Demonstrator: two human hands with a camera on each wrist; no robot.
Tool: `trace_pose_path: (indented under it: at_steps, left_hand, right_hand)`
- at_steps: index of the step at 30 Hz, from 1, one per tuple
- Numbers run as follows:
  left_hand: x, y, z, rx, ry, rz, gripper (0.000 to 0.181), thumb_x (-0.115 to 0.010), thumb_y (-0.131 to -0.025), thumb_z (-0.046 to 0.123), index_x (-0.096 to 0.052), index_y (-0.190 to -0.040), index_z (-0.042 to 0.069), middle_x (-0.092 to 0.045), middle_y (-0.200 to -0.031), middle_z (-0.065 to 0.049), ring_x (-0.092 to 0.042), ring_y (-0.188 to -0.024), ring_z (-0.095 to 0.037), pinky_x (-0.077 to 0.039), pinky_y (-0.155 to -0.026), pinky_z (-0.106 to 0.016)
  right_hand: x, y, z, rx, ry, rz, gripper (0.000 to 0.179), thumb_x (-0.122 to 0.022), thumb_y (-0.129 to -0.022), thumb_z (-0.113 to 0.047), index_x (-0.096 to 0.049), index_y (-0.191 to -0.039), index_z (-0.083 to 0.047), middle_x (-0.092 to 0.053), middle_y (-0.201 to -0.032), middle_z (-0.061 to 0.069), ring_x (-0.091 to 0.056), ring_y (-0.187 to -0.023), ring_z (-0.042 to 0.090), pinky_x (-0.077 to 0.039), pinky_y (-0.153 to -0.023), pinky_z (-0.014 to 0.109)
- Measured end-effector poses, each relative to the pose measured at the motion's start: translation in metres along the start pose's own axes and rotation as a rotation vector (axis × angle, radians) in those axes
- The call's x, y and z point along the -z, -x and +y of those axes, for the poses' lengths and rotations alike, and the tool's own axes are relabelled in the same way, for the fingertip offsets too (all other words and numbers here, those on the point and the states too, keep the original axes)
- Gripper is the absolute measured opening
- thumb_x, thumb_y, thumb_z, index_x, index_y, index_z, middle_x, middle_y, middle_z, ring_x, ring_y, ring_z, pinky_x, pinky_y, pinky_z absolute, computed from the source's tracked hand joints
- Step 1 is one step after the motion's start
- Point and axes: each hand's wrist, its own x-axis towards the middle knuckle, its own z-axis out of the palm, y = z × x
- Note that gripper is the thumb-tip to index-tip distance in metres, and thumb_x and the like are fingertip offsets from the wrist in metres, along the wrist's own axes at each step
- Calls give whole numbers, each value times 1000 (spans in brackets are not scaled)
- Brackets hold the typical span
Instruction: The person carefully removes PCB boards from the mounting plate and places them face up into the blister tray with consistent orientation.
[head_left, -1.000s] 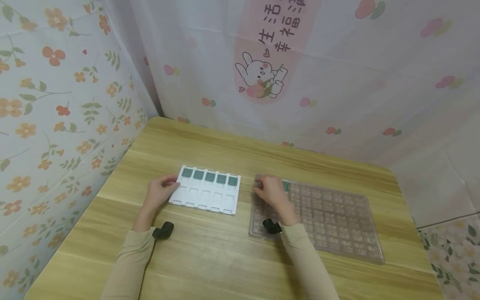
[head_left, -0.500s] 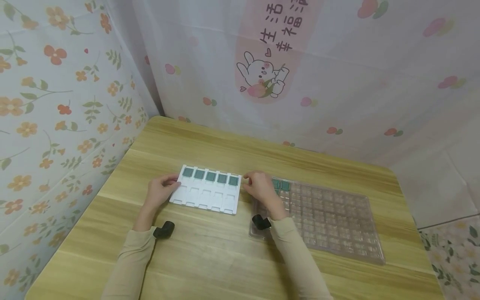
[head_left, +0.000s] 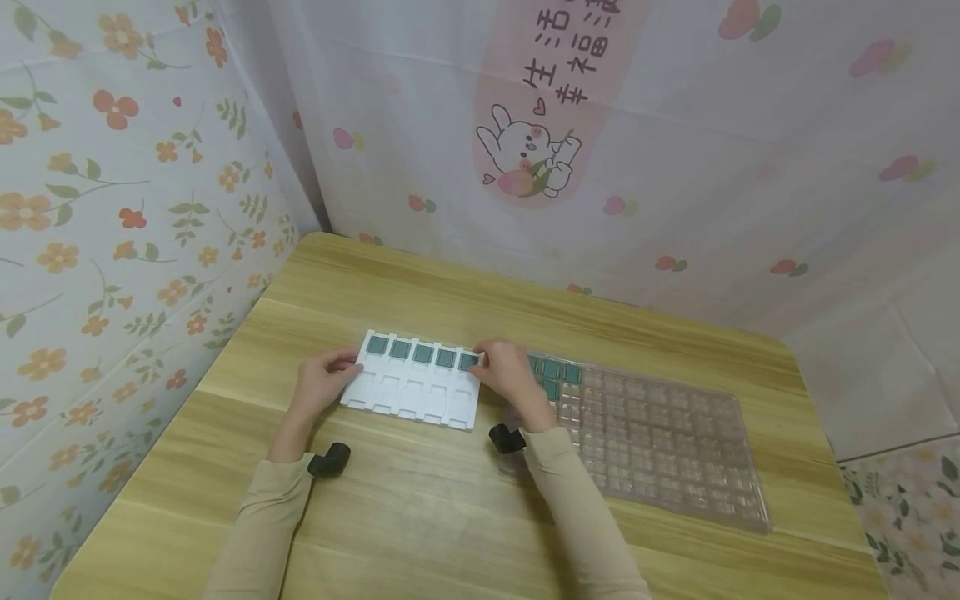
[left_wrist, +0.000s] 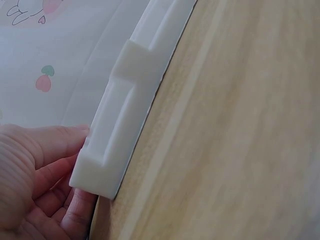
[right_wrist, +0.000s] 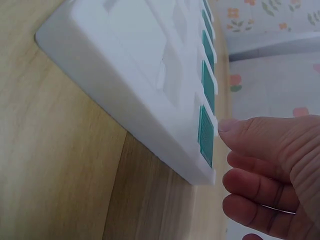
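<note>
A white tray (head_left: 411,398) with two rows of pockets lies on the table, and several square green chips (head_left: 423,354) fill its far row. My left hand (head_left: 322,383) holds the tray's left edge; the left wrist view shows the thumb (left_wrist: 65,142) at the upper edge and fingers curled below. At the tray's far right corner is my right hand (head_left: 512,372). In the right wrist view its thumb tip is beside the endmost chip (right_wrist: 206,136), which sits in its pocket. Nothing shows between that thumb and the loosely bent fingers (right_wrist: 250,187); the index finger is hidden.
On the right lies a clear plastic tray (head_left: 660,425) with many small compartments. Several green chips (head_left: 551,369) sit in its far left corner, partly hidden by the right hand. Patterned curtains (head_left: 420,108) hang behind and left of the wooden table (head_left: 390,517).
My right hand has moved left from the clear tray's far left corner to the white tray's right end, uncovering green chips in the clear tray. The left hand stays at the white tray.
</note>
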Motion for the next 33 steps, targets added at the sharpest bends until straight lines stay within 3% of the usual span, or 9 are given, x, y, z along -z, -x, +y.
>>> trace_pose_path:
  at_steps: [15, 33]
  left_hand:
    - [0, 0, 1, -1, -6, 2, 29, -66, -84, 4, -64, -111, -8, -66, -97, -23, -61, -87, -27, -43, -68, -13]
    - [0, 0, 1, 7, 2, 1, 29, -66, -84, 5, -64, -110, -8, -66, -94, -23, -61, -86, -27, -43, -68, -13]
  right_hand:
    - [-8, -6, -7, -55, 76, -51, 25, -73, -80, -17, -70, -100, -2, -58, -67, 0, -48, -57, 10, -36, -52, 22]
    - [-9, -6, -9, -69, 74, -56, 24, -73, -79, -13, -70, -100, -2, -62, -71, 1, -50, -59, 10, -37, -53, 23]
